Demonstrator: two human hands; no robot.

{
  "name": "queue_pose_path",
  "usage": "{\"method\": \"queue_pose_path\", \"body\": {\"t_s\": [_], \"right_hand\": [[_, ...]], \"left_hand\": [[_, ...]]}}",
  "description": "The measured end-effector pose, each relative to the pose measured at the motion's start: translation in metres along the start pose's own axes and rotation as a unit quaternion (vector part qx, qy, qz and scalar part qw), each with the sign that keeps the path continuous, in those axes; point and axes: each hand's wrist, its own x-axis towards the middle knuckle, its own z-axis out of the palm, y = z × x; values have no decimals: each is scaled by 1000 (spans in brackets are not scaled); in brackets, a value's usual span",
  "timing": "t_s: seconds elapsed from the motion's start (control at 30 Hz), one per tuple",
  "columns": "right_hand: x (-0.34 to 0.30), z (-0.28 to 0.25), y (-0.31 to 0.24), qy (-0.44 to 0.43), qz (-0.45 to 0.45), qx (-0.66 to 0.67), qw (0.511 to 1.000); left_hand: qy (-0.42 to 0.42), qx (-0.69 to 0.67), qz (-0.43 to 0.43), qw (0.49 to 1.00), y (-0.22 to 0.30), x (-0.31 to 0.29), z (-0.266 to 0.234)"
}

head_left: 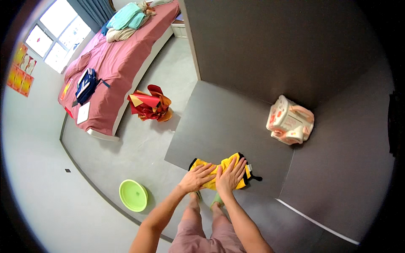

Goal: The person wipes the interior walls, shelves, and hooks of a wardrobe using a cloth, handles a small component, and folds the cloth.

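A yellow cloth (242,183) with black edging and a small black loop lies bunched near the front edge of a dark grey surface (219,118). My left hand (196,178) rests flat on the cloth's left part, fingers stretched out. Just to its right, my right hand (229,176) also presses flat on the cloth with fingers extended. Parts of the cloth are hidden beneath both hands. Farther right on the same surface stands a cream and pink patterned container (291,121), close to the dark back panel.
A light green basin (133,195) sits on the grey floor at lower left. Red and gold wrapping (151,104) stands near the bed (114,63), which bears a dark blue bag (86,85) and folded bedding (126,19). A tall dark panel (270,46) rises behind the surface.
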Motion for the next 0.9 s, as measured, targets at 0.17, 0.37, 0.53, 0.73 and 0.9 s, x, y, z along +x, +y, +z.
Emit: {"method": "queue_pose_path", "body": {"t_s": [0.17, 0.37, 0.53, 0.73, 0.9], "right_hand": [[90, 17, -44, 51, 121, -36, 991], [209, 45, -64, 76, 143, -73, 984], [291, 47, -72, 132, 139, -64, 979], [305, 60, -94, 121, 88, -52, 987], [321, 73, -155, 93, -185, 65, 976]], "left_hand": [[-26, -12, 6, 1000, -74, 53, -41], [6, 9, 16, 1000, -161, 128, -57], [60, -11, 31, 998, -210, 186, -71], [79, -8, -45, 996, -217, 173, -64], [148, -39, -281, 948, -204, 121, -58]]}}
